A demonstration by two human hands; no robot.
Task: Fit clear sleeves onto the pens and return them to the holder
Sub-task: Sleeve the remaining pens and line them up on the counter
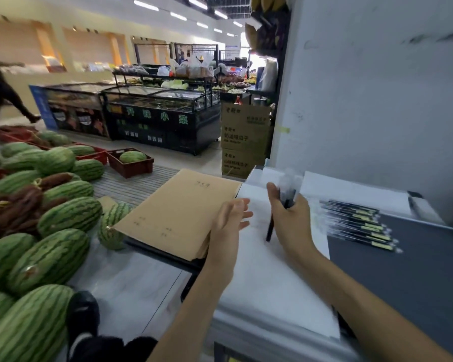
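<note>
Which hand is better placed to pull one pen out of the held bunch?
Probably the left. The left hand is open, empty and close beside the pens, while the right hand grips them and has no free fingers.

left hand (pixel 230 218): bare | right hand (pixel 290 218): bare | forearms: bare to frame edge | black shoe (pixel 83 316): pale trim

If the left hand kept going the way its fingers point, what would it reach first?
Probably the right hand, which grips a bunch of pens; the left hand points at it, though depth is unclear.
</note>
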